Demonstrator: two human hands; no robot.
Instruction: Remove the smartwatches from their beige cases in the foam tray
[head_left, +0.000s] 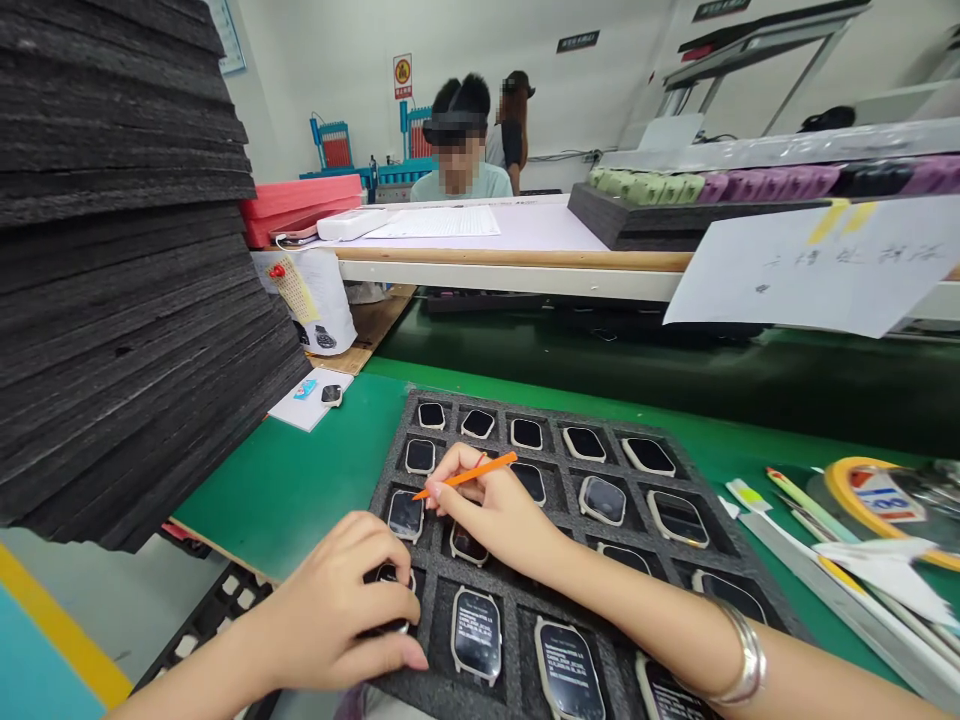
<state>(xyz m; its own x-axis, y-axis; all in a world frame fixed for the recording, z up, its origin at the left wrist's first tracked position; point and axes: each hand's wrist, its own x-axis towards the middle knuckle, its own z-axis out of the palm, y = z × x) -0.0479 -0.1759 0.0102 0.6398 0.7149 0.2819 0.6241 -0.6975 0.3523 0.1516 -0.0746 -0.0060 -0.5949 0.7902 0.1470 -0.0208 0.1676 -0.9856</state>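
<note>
A dark foam tray (517, 595) holds several pale-framed smartwatches in separate compartments. My right hand (487, 500) reaches across the tray, pinching a slim orange stylus (472, 473). The stylus's pointed tip is at the top right edge of one smartwatch (406, 514) with a dark screen. Over the tray's near left side lies my left hand (352, 605), fingers bent and apart, partly covering another smartwatch (396, 574). Beside it, a smartwatch (477, 634) shows lines of white text. A smartwatch (568, 668) to its right also shows text. My right forearm hides some of the compartments.
Tall stacks of black foam (120, 250) rise at left. A lone smartwatch (331, 396) lies on white paper. At right are a white channel (840, 590), pens and a yellow tape roll (840, 490). A shelf (525, 258) crosses behind; a co-worker (459, 150) sits beyond.
</note>
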